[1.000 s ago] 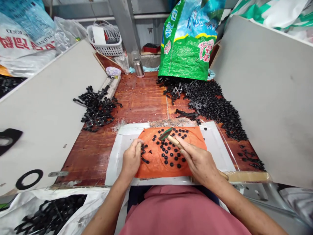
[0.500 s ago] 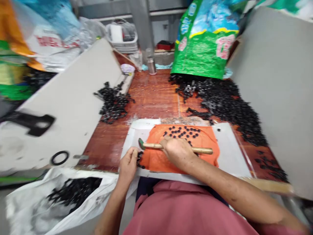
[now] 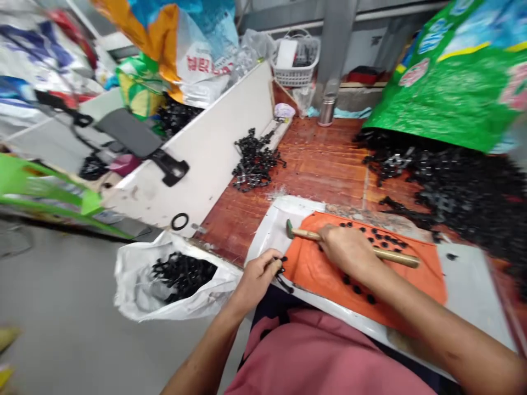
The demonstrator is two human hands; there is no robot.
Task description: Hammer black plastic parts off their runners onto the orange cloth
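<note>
Pinching a black piece [image 3: 285, 285] between thumb and fingertips of the left hand [image 3: 260, 274], just beside the left edge of an orange cloth [image 3: 424, 282]. Trailing from that grip toward the near edge of a pale board [image 3: 473, 291], too small and blurred for finer detail. Gripping a hammer [image 3: 307, 233] partway along its handle with the right hand [image 3: 346, 249], closed around the wood above the cloth. Pointing left, with the small green head over the board's bare margin, near the left hand but apart from it; impossible to tell whether raised or resting.

Spread across the cloth, beyond and in front of the right forearm: dark discs [image 3: 378, 237], mostly set apart from one another, some probably hidden by the arm.

Looking mid-run, as a judgement, with one piece in hand, many discs laid out and plenty of stock close by. Not possible to tell worked from unworked among the heaps, nor to count done against left.

Flanked on the red-brown table [image 3: 317, 170] by a small heap [image 3: 257, 164] at the left and a far larger heap [image 3: 465, 186] at the right, below the mouth of a green bag [image 3: 444, 99]. Bordered at lower left by an open white sack [image 3: 127, 291] with more black parts [image 3: 185, 277] inside. Backed, farther off, by a flask [image 3: 328, 111] and a basket [image 3: 294, 77].
</note>
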